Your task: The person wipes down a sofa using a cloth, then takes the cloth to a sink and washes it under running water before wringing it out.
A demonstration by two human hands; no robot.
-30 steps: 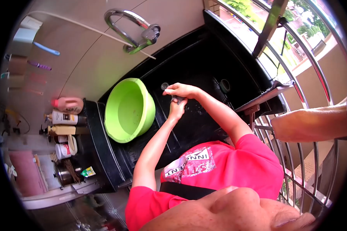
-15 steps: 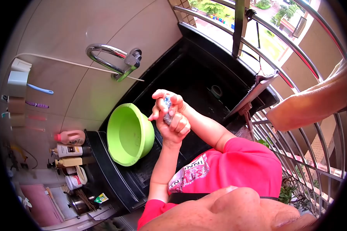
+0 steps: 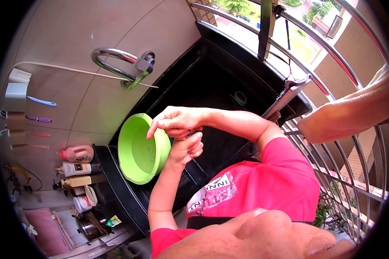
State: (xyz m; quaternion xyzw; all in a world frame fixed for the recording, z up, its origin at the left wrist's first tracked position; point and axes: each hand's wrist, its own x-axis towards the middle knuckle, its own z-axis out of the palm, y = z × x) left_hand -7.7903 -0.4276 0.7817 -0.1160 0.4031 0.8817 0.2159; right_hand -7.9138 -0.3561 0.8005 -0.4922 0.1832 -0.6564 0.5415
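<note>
Both of my hands meet over the black sink (image 3: 220,77), beside the rim of a lime-green basin (image 3: 138,149). My right hand (image 3: 175,122) lies on top, its index finger stretched toward the basin and its other fingers curled under. Just below, my left hand (image 3: 186,150) is closed in a fist, thumb up, against the right hand's fingers. What they grip between them is hidden; half a second ago a small blue-white and greyish, cloth-like thing showed there.
A chrome faucet (image 3: 129,69) juts from the tiled wall. Several bottles (image 3: 80,168) stand along the counter edge. A roll of tape (image 3: 239,99) lies in the sink. Metal railings (image 3: 333,99) and a hanging towel (image 3: 345,114) are on the right.
My right hand has turned over and now covers the small blue-white and greyish thing. My left hand has shifted slightly down and toward the basin, and both forearms have spread apart.
</note>
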